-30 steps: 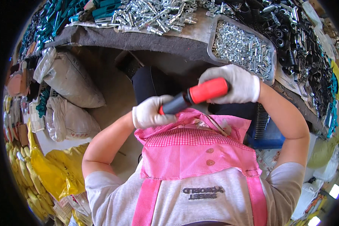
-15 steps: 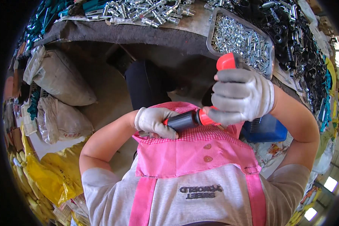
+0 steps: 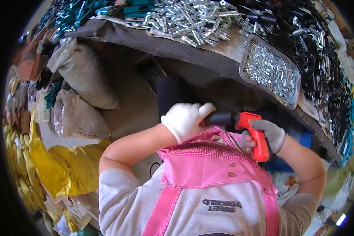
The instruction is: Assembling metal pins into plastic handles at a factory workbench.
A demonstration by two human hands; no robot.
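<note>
Red-and-black tool (image 3: 244, 121) was at far edge of pink apron (image 3: 206, 167), left hand (image 3: 187, 121) had fingers curled around black end (image 3: 221, 118), right hand (image 3: 273, 135) gripped red handle (image 3: 260, 147), parts tray (image 3: 292, 105) lay beyond apron.

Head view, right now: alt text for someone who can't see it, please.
A red-and-black tool is held two-handed: gloved left hand at its black end, gloved right hand around its red handle. Ahead, a workbench carries heaped metal parts and a tray of small metal pieces.
</note>
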